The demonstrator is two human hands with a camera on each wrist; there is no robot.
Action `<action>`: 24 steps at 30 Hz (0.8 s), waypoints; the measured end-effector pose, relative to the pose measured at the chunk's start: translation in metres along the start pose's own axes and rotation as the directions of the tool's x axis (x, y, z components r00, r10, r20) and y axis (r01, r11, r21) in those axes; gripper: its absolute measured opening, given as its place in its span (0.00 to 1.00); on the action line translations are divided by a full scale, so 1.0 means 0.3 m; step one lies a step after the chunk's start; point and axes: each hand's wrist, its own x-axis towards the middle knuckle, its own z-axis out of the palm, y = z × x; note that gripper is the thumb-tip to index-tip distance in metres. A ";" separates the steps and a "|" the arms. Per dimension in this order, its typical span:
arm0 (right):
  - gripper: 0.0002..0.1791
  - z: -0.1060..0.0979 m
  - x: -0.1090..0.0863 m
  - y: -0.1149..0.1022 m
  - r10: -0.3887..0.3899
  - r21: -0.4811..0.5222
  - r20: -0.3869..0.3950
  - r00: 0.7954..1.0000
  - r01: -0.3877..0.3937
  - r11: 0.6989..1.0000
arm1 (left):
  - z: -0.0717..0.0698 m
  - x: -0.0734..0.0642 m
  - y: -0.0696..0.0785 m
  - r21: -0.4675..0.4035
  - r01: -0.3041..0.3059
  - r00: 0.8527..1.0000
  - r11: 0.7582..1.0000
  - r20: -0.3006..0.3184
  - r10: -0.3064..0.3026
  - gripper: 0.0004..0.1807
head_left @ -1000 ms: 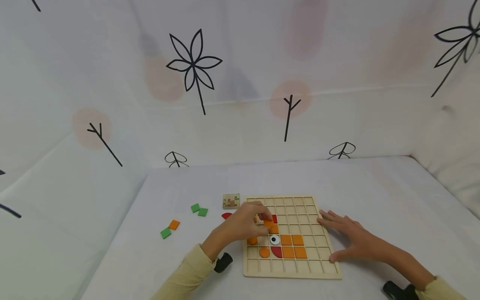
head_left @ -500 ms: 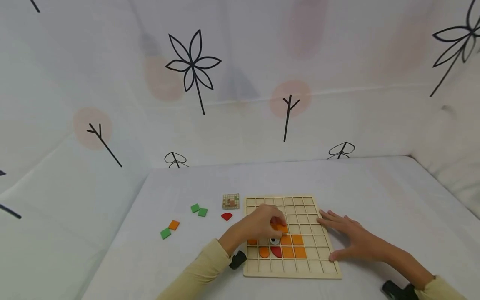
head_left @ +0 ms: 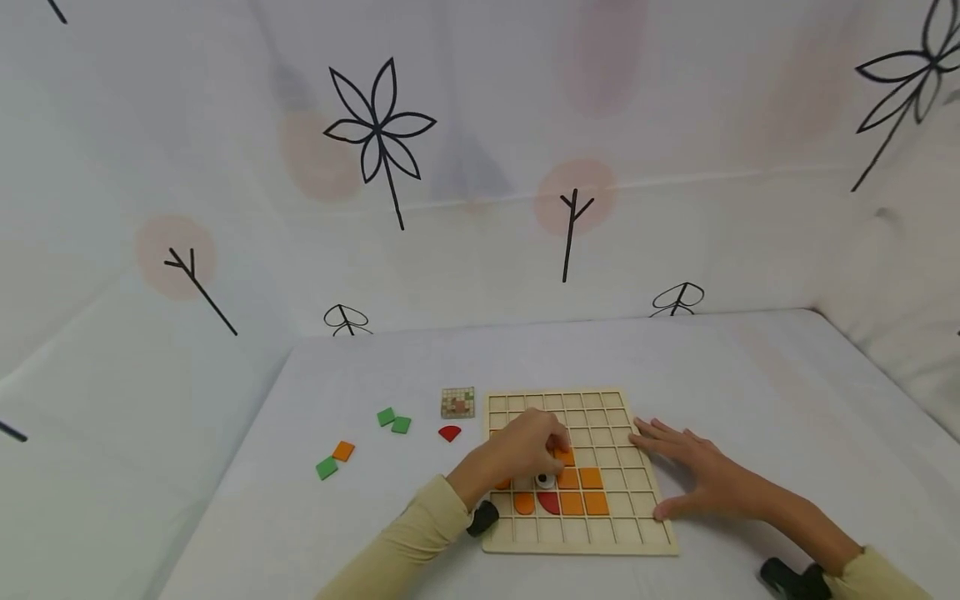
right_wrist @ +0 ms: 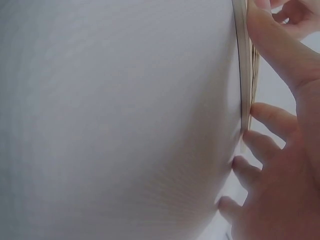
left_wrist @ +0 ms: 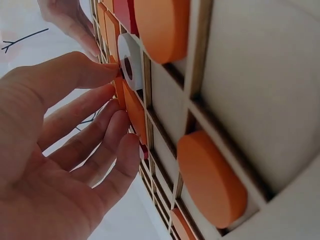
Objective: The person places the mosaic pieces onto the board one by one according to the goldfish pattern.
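Observation:
A wooden grid board [head_left: 517,533] lies on the table, partly filled with coloured tiles. My left hand [head_left: 517,450] reaches over its middle and pinches an orange square tile [head_left: 566,457] between thumb and index finger, right at the grid. In the left wrist view the thumb sits beside a white eye tile [left_wrist: 131,62], and an orange square [left_wrist: 134,112] lies just under the fingertips. My right hand [head_left: 705,479] rests with spread fingers along the board's right edge. The right wrist view has its thumb on the rim [right_wrist: 243,70], other fingertips touching rim and table.
Left of the board lie several loose pieces: green squares [head_left: 401,425], an orange square [head_left: 343,451] and a red fan-shaped piece [head_left: 450,433]. A small pattern card [head_left: 457,402] is behind them. Patterned fabric [head_left: 480,250] hangs around the table.
My left hand has moved right over the board with the orange square tile, then settled at the grid, uncovering the red piece beside the board. The right hand stays at the board's edge.

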 end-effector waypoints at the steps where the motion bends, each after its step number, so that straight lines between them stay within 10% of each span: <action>1: 0.52 -0.001 0.000 -0.001 -0.002 -0.001 0.000 1.000 0.002 1.000 | 0.001 -0.001 -0.002 0.000 0.000 1.000 1.000 -0.001 0.000 0.05; 12: 0.51 0.001 -0.003 -0.005 0.001 -0.004 -0.001 1.000 -0.001 1.000 | 0.006 -0.042 -0.015 0.063 -0.079 0.995 0.995 -0.060 0.082 0.04; 24: 0.52 0.004 -0.001 -0.002 0.006 -0.005 0.010 1.000 -0.006 1.000 | -0.053 -0.157 -0.052 -0.039 0.037 0.992 0.999 -0.118 -0.042 0.06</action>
